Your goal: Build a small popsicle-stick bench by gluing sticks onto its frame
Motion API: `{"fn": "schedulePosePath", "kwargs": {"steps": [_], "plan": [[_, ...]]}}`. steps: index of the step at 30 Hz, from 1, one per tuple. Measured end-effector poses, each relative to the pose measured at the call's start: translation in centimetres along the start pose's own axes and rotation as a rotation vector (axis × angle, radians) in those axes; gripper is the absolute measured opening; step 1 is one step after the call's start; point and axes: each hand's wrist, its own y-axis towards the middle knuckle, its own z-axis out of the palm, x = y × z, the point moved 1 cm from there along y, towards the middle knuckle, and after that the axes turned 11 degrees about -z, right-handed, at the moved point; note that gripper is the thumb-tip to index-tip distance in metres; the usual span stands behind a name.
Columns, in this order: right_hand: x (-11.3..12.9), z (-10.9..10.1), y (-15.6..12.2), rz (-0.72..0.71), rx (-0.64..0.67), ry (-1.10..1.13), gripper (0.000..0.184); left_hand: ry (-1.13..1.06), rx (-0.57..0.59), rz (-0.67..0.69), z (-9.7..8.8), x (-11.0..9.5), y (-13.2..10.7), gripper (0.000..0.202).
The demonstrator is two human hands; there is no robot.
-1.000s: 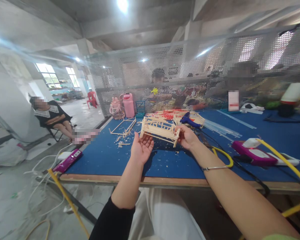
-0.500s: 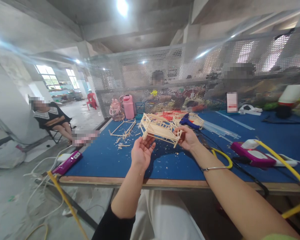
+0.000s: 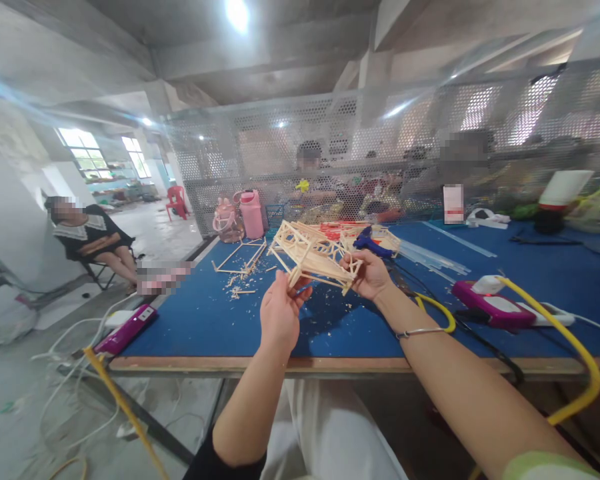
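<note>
A model frame made of thin wooden sticks (image 3: 313, 257) is held up above the blue tabletop, tilted, between both hands. My left hand (image 3: 283, 307) grips its lower left corner, fingers curled under the sticks. At the right end, my right hand (image 3: 367, 275) pinches it between thumb and fingers. Just behind lies a blue glue gun (image 3: 373, 243), near a pile of loose sticks, some of them red (image 3: 333, 230). Another stick frame (image 3: 240, 257) rests on the table to the left, with wood scraps (image 3: 237, 292) around it.
Clear glue sticks (image 3: 433, 257) lie right of the glue gun. Purple power strips sit at the right (image 3: 495, 307) and left edge (image 3: 127, 330), with a yellow cable (image 3: 575, 340). Pink bottles (image 3: 251, 215) stand behind. A person (image 3: 90, 233) sits at the left; a perforated screen (image 3: 260, 147) borders the table.
My left hand has closed from a loose, open-palmed support into a grip on the frame's corner. The frame has tilted slightly. The whole view has shifted a little.
</note>
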Motion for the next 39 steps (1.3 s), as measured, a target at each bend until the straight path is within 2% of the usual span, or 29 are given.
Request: {"fn": "schedulePosePath", "kwargs": {"steps": [2, 5, 7, 10, 12, 15, 18, 20, 23, 25, 27, 29, 31, 33, 36, 38, 39], "plan": [[0.0, 0.2, -0.1, 0.017, 0.016, 0.009, 0.019, -0.052, 0.032, 0.021, 0.0, 0.0, 0.0, 0.039], [0.0, 0.7, -0.5, 0.071, 0.011, 0.079, 0.018, -0.08, 0.087, 0.04, 0.4, 0.5, 0.2, 0.025], [0.1, 1.2, -0.8, 0.095, 0.028, 0.125, 0.014, -0.054, 0.052, 0.002, 0.7, 1.2, 0.5, 0.027], [0.3, 1.8, -1.4, 0.101, 0.149, 0.136, 0.014, -0.034, -0.035, -0.081, 1.0, 2.2, 1.0, 0.021], [0.5, 2.1, -1.8, 0.097, 0.224, 0.146, 0.019, -0.05, -0.044, -0.097, 1.2, 2.4, 1.3, 0.015], [0.9, 2.4, -2.2, 0.106, 0.25, 0.185, 0.023, -0.064, -0.027, -0.088, 1.3, 2.3, 1.3, 0.014], [1.2, 2.4, -2.0, 0.157, 0.194, 0.167, 0.02, -0.073, -0.023, -0.082, 1.3, 1.9, 1.3, 0.015], [1.2, 2.2, -1.6, 0.182, 0.107, 0.112, 0.015, -0.081, -0.023, -0.068, 1.4, 1.7, 1.4, 0.017], [1.2, 1.7, -1.1, 0.118, -0.1, -0.023, 0.011, -0.113, -0.03, -0.036, 1.3, 1.4, 1.6, 0.02], [1.0, 1.7, -1.0, 0.066, -0.149, -0.094, 0.007, -0.142, -0.026, -0.015, 1.3, 1.3, 1.7, 0.019], [0.7, 2.0, -1.3, 0.104, -0.042, -0.103, 0.008, -0.162, 0.005, -0.005, 1.2, 1.3, 1.6, 0.016], [0.2, 2.5, -1.8, 0.187, 0.158, -0.062, 0.025, -0.171, 0.049, -0.014, 1.2, 1.3, 1.5, 0.014], [-0.2, 2.9, -2.1, 0.202, 0.31, -0.028, 0.043, -0.175, 0.079, -0.047, 1.1, 1.4, 1.3, 0.013], [-0.5, 2.8, -2.0, 0.139, 0.33, -0.028, 0.056, -0.162, 0.079, -0.092, 1.0, 1.4, 1.2, 0.011], [-0.8, 2.0, -1.3, 0.004, 0.2, -0.11, 0.056, -0.038, 0.002, -0.191, 0.0, 1.2, 1.6, 0.009], [-1.0, 1.4, -0.8, -0.077, 0.131, -0.201, 0.052, 0.111, -0.135, -0.22, -1.2, 1.0, 2.1, 0.01], [-1.1, 1.2, -0.6, -0.118, 0.106, -0.26, 0.051, 0.208, -0.22, -0.184, -1.9, 0.9, 2.4, 0.012]]}}
